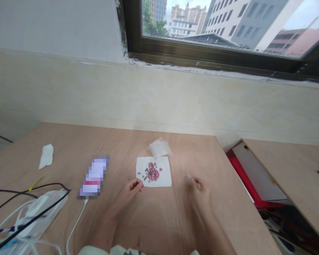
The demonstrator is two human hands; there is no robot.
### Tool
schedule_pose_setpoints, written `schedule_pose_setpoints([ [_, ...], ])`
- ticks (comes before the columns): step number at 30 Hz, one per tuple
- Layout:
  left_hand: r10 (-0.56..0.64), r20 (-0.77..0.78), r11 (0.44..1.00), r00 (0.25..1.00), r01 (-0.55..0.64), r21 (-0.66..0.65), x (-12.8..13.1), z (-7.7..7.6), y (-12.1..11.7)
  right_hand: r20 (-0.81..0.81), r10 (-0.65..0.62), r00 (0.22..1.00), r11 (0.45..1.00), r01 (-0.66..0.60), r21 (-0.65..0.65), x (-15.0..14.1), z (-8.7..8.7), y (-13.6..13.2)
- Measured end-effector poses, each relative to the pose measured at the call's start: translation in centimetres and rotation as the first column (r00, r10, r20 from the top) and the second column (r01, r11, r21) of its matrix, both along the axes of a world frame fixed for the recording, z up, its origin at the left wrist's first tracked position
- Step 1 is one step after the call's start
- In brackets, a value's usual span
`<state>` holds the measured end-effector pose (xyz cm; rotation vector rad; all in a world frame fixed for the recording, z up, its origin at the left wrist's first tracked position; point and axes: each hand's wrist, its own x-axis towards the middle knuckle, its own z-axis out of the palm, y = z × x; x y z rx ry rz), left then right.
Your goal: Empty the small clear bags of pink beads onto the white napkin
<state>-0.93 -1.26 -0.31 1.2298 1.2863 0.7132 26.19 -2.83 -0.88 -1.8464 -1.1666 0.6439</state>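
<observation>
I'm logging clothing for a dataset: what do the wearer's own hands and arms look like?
The left hand and right hand are gloveless, and neither wrist shows a watch. Pale cloth, partly dark-marked, shows at the bottom edge; sleeve or shirt, I can't tell.

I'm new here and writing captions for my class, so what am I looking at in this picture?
There is no robot: these are a person's bare hands, seen from a camera on their head. On the wooden table lies a white sheet with small pink and dark pieces, clear bags behind it. The left hand is at the sheet's near-left corner; the right hand is off to its right. Whether either holds something is too unclear to tell.
</observation>
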Motion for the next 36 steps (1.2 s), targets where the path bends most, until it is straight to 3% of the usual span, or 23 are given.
schedule_pose_setpoints([
  [3, -0.009, 0.024, 0.999, 1.0, 0.009, 0.036, 0.4, 1.1, -0.4, -0.289, 0.198, 0.936, 0.979, -0.203, 0.014, -2.3, 2.1, -0.9],
  [6, -0.126, 0.05, 0.985, 0.991, 0.119, 0.125, 1.0, 2.4, -0.7, -0.505, 0.395, 0.768, 0.89, -0.456, 0.001, -5.1, 3.0, -1.5],
  [9, -0.285, 0.019, 0.945, 0.958, 0.277, 0.174, 1.4, 3.3, -0.9, -0.629, 0.441, 0.64, 0.822, -0.57, -0.003, -7.1, 3.2, -1.6],
  [11, -0.308, 0.002, 0.936, 0.951, 0.303, 0.179, 1.4, 3.6, -1.0, -0.66, 0.432, 0.615, 0.814, -0.581, -0.009, -7.8, 3.3, -1.4],
  [16, -0.289, 0.013, 0.947, 0.957, 0.284, 0.15, 1.1, 3.6, -1.2, -0.599, 0.454, 0.659, 0.819, -0.574, -0.011, -8.0, 3.4, -0.7],
  [21, -0.282, -0.053, 0.94, 0.958, 0.287, 0.184, 1.3, 3.5, -1.3, -0.581, 0.483, 0.655, 0.799, -0.601, -0.014, -8.2, 3.2, -0.5],
  [23, -0.239, -0.077, 0.95, 0.968, 0.25, 0.188, 1.3, 3.5, -1.3, -0.502, 0.467, 0.728, 0.839, -0.544, -0.008, -8.2, 3.1, -0.6],
  [26, -0.2, -0.079, 0.964, 0.977, 0.211, 0.163, 1.2, 3.4, -1.3, -0.266, 0.366, 0.892, 0.93, -0.359, 0.077, -8.1, 3.2, -0.9],
  [28, -0.198, -0.053, 0.969, 0.979, 0.203, 0.144, 1.3, 3.3, -1.4, -0.149, 0.338, 0.929, 0.938, -0.319, 0.133, -8.2, 3.8, -1.3],
  [33, -0.213, -0.085, 0.961, 0.973, 0.224, 0.161, 1.8, 3.5, -1.6, -0.223, 0.539, 0.812, 0.834, -0.552, 0.005, -9.7, 5.3, -2.0],
  [36, -0.241, -0.146, 0.947, 0.959, 0.266, 0.18, 2.0, 3.4, -1.5, -0.287, 0.558, 0.778, 0.797, -0.6, -0.076, -10.3, 5.0, -1.9],
])
